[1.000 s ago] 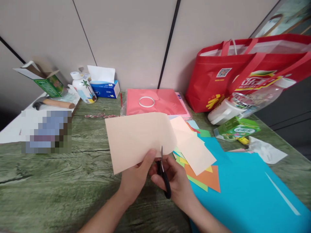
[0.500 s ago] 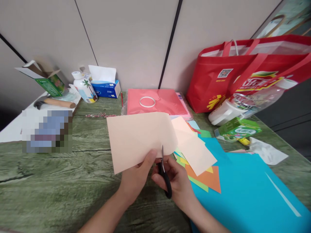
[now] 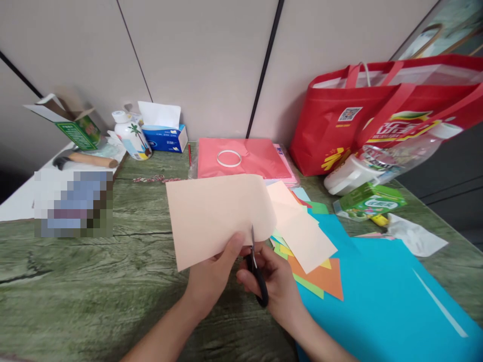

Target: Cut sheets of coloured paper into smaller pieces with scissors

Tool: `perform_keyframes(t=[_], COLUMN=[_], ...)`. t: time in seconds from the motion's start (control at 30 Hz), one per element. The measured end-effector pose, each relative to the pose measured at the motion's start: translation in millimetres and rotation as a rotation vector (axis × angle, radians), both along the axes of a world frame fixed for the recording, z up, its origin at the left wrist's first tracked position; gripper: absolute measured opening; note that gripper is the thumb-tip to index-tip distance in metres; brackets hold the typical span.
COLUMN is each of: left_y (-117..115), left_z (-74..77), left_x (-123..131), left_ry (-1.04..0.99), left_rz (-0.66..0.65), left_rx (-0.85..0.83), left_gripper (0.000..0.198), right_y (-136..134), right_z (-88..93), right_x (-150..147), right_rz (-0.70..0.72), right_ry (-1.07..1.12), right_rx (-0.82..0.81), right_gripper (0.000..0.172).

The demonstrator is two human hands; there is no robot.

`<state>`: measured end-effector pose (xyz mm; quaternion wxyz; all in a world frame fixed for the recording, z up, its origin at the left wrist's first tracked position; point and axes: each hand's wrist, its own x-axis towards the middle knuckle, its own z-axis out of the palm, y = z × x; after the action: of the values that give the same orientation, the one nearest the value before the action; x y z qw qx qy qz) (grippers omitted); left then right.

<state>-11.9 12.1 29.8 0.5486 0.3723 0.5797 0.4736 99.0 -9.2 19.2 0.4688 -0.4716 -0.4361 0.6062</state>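
A pale peach sheet of paper [image 3: 211, 216] is held up over the table, its right end curling over. My left hand [image 3: 211, 276] pinches its lower edge, thumb on top and fingers hidden beneath. Black-handled scissors [image 3: 260, 284] are in my right hand [image 3: 281, 281], with the fingers closed round the handles. One blade lies over the paper near its lower right part, pointing away from me; the other blade is hidden. Just right of the sheet, another peach piece [image 3: 302, 231] rests on several coloured paper scraps.
Large blue paper [image 3: 385, 291] covers the right side of the table. Behind are a red packet of paper [image 3: 252, 166] with a white ring [image 3: 229, 159], a red bag [image 3: 332, 115], a white cup [image 3: 349, 176] and a tissue pack [image 3: 164, 138]. A hammer [image 3: 90, 159] lies at left.
Almost nothing differs. The paper stays in place, and the scissors with my right hand have shifted very slightly right.
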Motion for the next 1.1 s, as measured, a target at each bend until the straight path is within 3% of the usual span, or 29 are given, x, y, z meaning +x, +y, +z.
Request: perform_keyframes(t=[0.33, 0.53, 0.7, 0.87, 1.1], left_y=[-0.6, 0.4, 0.4, 0.4, -0.5], left_z=[3.1, -1.5, -2.8, -1.2, 0.3], left_x=[0.4, 2.2, 1.9, 0.7, -0.4], left_ry=[-0.065, -0.118, -0.024, 0.089, 0.053], left_rz=[-0.027, 0.091, 0.137, 0.111, 0.027], left_rx=[-0.005, -0.004, -0.059, -0.038, -0.099], left_gripper=[0.037, 0.041, 0.048, 0.041, 0.034], right_y=[2.3, 0.8, -0.2, 0.7, 2.3], right_z=[5.3, 2.2, -1.8, -2.1, -0.4], right_x=[-1.8, -2.4, 0.7, 3.6, 5.2], right_rz=[-0.020, -0.042, -0.024, 0.005, -0.014], right_ry=[-0.002, 0.011, 0.016, 0.029, 0.018], right_rx=[-0.090, -0.088, -0.017, 0.062, 0.068], right_gripper=[0.038, 0.038, 0.039, 0.036, 0.034])
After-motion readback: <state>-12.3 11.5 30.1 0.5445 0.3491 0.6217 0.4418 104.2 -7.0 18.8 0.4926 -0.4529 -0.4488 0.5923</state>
